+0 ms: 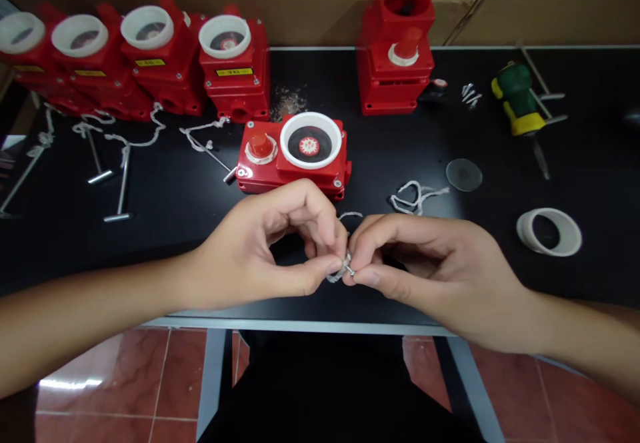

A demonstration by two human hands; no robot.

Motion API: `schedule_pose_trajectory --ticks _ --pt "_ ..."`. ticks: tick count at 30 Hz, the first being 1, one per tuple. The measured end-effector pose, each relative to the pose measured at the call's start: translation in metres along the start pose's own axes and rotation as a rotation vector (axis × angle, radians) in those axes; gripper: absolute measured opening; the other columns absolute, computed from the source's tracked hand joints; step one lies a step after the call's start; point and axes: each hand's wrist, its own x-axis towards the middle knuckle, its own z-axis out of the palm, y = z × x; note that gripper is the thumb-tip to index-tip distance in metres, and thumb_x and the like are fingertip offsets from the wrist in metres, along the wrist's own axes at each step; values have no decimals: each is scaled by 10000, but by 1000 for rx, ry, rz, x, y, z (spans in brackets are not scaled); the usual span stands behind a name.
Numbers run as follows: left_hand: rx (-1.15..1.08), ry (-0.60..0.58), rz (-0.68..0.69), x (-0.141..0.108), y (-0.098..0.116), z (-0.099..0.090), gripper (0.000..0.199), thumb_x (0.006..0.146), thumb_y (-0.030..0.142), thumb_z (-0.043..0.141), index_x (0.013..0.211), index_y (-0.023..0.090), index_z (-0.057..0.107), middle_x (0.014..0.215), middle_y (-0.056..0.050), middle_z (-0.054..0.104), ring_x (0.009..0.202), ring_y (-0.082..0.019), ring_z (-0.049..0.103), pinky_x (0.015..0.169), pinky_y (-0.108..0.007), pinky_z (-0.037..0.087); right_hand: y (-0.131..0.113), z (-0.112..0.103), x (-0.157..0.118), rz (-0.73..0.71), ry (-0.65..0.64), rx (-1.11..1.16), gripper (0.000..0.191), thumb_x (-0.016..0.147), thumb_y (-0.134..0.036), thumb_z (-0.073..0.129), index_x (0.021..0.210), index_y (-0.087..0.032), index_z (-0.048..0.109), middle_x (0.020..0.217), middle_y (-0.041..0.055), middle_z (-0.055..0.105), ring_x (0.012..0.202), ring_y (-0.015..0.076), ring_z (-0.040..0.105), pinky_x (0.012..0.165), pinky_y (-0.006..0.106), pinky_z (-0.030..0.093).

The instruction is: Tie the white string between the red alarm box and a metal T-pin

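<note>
My left hand and my right hand meet above the table's front edge, fingertips nearly touching. Between thumb and fingers, my left hand pinches a loop of white string. A small metal screw sits at the string, with my right thumb and fingers closed on it. The string's loose end shows just behind the fingertips. Right behind my left hand lies a red box with a white ring, a dark round centre and a red button.
Several red boxes with strings and metal T-bars stand at the left. Another red box is at the back. To the right lie loose string, a clear disc, screws, a screwdriver and a white ring.
</note>
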Motion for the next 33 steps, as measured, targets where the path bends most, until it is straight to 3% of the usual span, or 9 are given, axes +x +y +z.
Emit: schedule_pose_trajectory --ticks 11,27,33 --pt "45 19 -4 2 2 0 229 967 81 795 992 214 611 893 5 734 796 -139 732 757 -254 635 4 -1 1 -48 -31 11 267 980 -453 914 898 -212 834 841 45 803 735 157 710 662 258 560" --pt "5 1 -6 2 4 1 280 942 -9 786 982 197 601 951 15 756 839 -103 744 783 -218 635 5 1 0 -23 18 33 198 894 -382 1006 900 -246 863 882 0 818 739 124 675 669 214 538" --pt "68 11 23 1 3 -1 269 929 40 831 971 232 648 931 11 779 826 -141 759 777 -256 642 4 0 -1 -16 19 10 205 907 -389 991 892 -238 855 875 6 810 734 130 662 662 231 529"
